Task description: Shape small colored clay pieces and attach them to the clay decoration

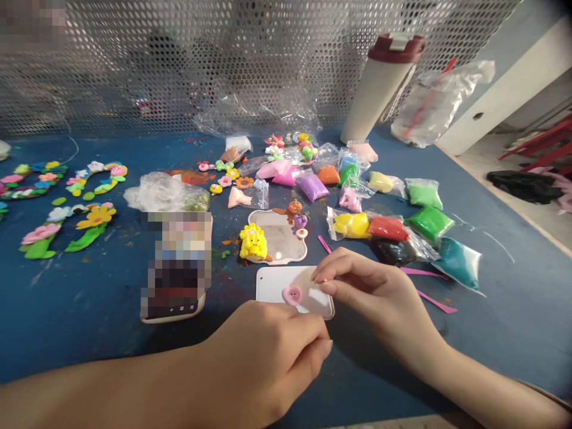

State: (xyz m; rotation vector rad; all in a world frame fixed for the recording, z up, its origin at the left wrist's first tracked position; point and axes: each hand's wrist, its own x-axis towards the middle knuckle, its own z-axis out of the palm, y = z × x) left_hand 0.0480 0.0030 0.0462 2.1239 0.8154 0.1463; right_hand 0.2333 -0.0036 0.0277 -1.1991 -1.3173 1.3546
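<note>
A white rectangular board [272,283] lies on the blue table, with a small pink clay piece [292,295] that has two dark dots on it. My right hand [370,292] is over the board's right edge, thumb and forefinger pinched together; what is between them is too small to name. Just in front of the board is my left hand [277,351], its fingers curled in, and their inner side is hidden. Behind the board lies a scalloped mirror [281,238] with a yellow clay figure [253,243] at its left and small clay pieces at its right.
A phone [179,268] lies at the left, beside crumpled plastic [165,193]. Clay flower ornaments [93,217] are farther left. Bags of coloured clay [429,223] and pink tools [435,301] are at the right. A tall bottle [379,86] stands before the perforated metal screen [179,65].
</note>
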